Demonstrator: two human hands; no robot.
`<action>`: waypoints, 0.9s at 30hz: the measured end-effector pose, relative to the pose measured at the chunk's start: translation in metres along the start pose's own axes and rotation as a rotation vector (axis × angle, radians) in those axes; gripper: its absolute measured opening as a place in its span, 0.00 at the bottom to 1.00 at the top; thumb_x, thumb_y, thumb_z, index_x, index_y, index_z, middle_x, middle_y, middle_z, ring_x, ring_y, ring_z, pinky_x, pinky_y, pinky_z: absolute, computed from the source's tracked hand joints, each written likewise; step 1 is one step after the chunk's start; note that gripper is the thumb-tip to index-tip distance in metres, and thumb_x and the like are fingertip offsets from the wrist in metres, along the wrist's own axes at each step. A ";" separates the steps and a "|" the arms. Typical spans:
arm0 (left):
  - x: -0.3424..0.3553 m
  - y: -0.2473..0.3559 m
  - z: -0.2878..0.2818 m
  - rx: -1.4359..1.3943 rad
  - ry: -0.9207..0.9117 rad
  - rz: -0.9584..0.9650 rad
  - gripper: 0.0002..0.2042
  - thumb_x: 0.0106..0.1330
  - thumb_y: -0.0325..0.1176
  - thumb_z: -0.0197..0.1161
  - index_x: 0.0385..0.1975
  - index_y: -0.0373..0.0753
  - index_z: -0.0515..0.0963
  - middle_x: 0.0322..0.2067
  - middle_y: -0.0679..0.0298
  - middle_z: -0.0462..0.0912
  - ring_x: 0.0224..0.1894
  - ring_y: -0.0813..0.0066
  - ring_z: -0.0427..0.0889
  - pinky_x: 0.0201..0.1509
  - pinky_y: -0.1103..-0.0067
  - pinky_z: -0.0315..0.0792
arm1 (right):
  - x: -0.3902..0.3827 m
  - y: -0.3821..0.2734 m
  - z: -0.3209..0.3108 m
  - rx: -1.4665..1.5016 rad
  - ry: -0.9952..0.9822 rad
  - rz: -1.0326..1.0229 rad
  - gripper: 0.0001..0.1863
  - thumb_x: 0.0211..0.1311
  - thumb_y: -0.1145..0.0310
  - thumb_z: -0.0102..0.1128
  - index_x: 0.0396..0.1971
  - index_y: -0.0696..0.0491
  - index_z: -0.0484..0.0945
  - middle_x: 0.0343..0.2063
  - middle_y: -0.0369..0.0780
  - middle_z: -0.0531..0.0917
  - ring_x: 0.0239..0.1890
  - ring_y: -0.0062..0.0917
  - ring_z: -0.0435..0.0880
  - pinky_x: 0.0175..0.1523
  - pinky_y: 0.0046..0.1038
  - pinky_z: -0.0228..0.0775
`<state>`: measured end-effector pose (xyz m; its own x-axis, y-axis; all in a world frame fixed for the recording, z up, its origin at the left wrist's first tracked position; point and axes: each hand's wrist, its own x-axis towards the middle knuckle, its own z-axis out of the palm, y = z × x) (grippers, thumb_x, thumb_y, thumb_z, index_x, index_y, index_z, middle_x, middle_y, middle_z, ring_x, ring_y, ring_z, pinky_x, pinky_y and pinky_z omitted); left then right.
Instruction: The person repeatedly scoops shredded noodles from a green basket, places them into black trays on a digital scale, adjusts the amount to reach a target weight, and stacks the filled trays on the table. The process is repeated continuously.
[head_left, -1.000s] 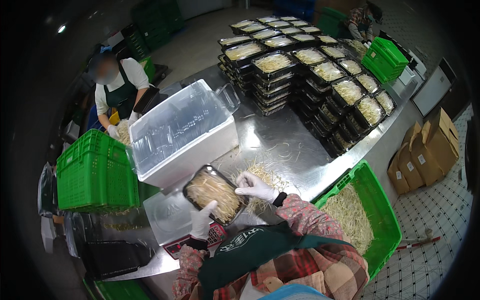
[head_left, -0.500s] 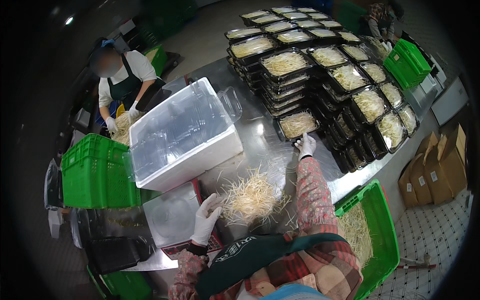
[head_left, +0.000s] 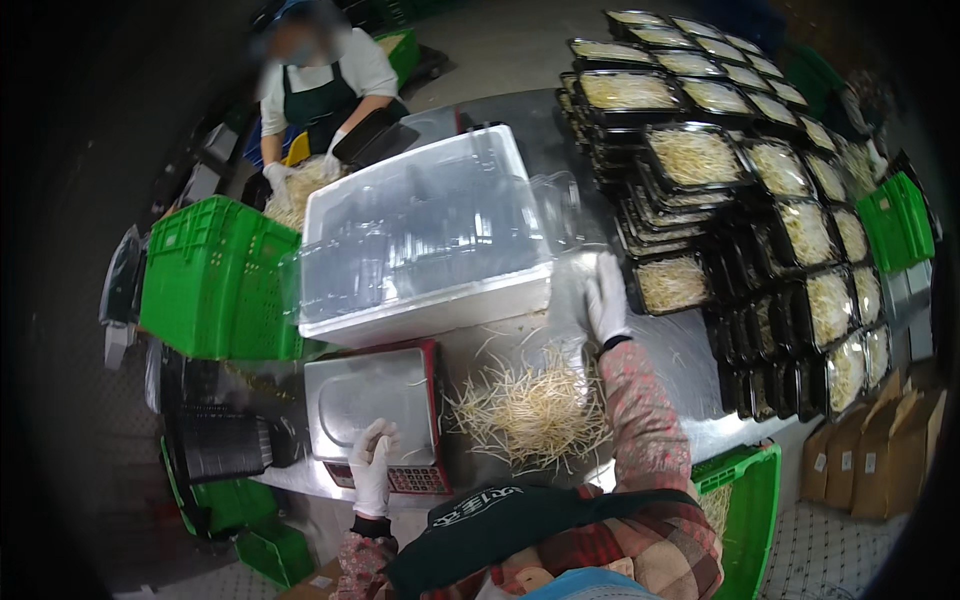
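Note:
My left hand [head_left: 372, 468], white-gloved, is raised over the front of a digital scale [head_left: 365, 392] with a steel plate and red body. Its fingers are loosely bent and apart, holding nothing. Forward of a loose heap of bean sprouts [head_left: 530, 408] is my right hand [head_left: 606, 300], also gloved, its fingers stretched out and nothing in it. To its right, a black tray of bean sprouts [head_left: 672, 284] with a clear lid stands at the near end of the stacks. Clear plastic lids [head_left: 420, 228] lie piled on a white foam box [head_left: 430, 314] ahead of the scale.
Tall stacks of lidded sprout trays [head_left: 805, 232] fill the table's right side. Green crates [head_left: 215, 278] [head_left: 757, 520] stand left and near right. Empty black trays [head_left: 215, 440] lie at lower left. Across the table, a gloved co-worker [head_left: 325, 100] handles sprouts. Cardboard boxes [head_left: 865, 445] stand at right.
My right hand has left the near sprout tray and drawn left toward the foam box. My left hand has moved from beside the sprout heap to the scale's front. The view has shifted.

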<state>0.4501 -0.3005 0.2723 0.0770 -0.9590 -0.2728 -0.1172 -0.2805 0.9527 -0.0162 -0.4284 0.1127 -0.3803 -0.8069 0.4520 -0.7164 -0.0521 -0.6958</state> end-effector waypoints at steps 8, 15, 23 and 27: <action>0.000 0.012 -0.080 0.410 0.479 0.385 0.26 0.62 0.28 0.67 0.60 0.32 0.69 0.62 0.53 0.70 0.66 0.64 0.67 0.70 0.71 0.59 | 0.021 0.086 0.055 -0.419 -0.194 -0.421 0.22 0.65 0.61 0.53 0.50 0.63 0.74 0.56 0.58 0.72 0.59 0.52 0.69 0.67 0.45 0.58; -0.007 -0.010 -0.291 1.218 1.220 0.337 0.43 0.61 0.48 0.67 0.70 0.34 0.53 0.72 0.46 0.49 0.74 0.44 0.45 0.75 0.56 0.44 | -0.131 -0.045 -0.060 -0.037 -0.778 -0.369 0.21 0.70 0.65 0.50 0.57 0.61 0.74 0.55 0.52 0.77 0.61 0.44 0.72 0.71 0.40 0.54; 0.048 0.050 -0.418 1.249 1.053 -0.054 0.17 0.66 0.35 0.51 0.52 0.43 0.78 0.47 0.58 0.82 0.58 0.58 0.75 0.71 0.42 0.43 | -0.132 -0.064 -0.088 0.598 -0.830 0.955 0.35 0.69 0.45 0.47 0.69 0.49 0.58 0.60 0.46 0.73 0.54 0.34 0.77 0.57 0.36 0.71; 0.052 0.049 -0.448 1.267 1.039 0.098 0.14 0.62 0.30 0.52 0.43 0.47 0.84 0.38 0.60 0.84 0.48 0.60 0.81 0.71 0.41 0.43 | -0.168 -0.069 -0.076 0.465 -0.786 0.710 0.33 0.69 0.48 0.48 0.67 0.50 0.58 0.62 0.47 0.71 0.58 0.35 0.75 0.62 0.39 0.67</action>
<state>0.8916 -0.3458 0.3644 0.5516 -0.6835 0.4781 -0.8088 -0.5783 0.1064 0.0520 -0.2446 0.1274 -0.0251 -0.8758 -0.4820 -0.1407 0.4804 -0.8657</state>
